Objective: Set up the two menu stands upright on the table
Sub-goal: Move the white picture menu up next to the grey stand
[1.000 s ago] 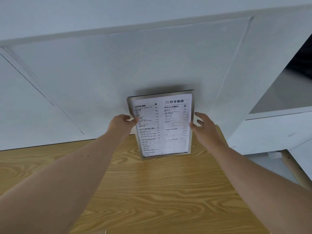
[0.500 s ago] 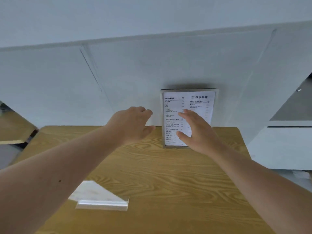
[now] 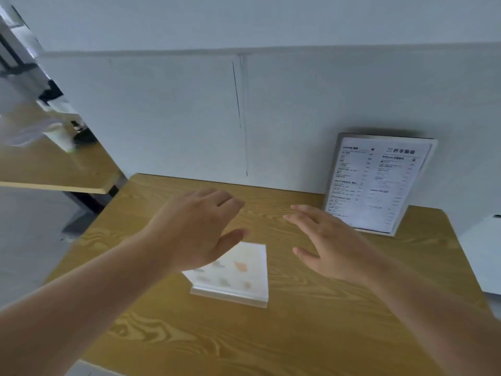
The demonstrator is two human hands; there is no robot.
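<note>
Your left hand hangs over the middle of the table with its fingers loosely spread and its thumb out to the right, gripping nothing. Its thumb and palm cover the far left corner of the small clear acrylic menu stand with a pale leaf-printed card, though whether skin touches the card cannot be told. Your right hand is level with it, just to the right, palm down, fingers fanned apart and pointing toward the far left, also empty; bare wood shows between the two hands.

That small stand lies flat on the light wood-grain table, card facing up, its thick clear base edge turned toward you. It sits between your forearms, slightly nearer the left one.

The taller clear acrylic menu stand holding a white sheet of black printed text is upright at the far right of the table, leaning back a little, close to or against the pale grey partition wall that runs along the table's far edge. It is just beyond your right hand's fingertips and apart from them.

To the left, past the table edge, a second wooden tabletop shows with blurred items on it.
</note>
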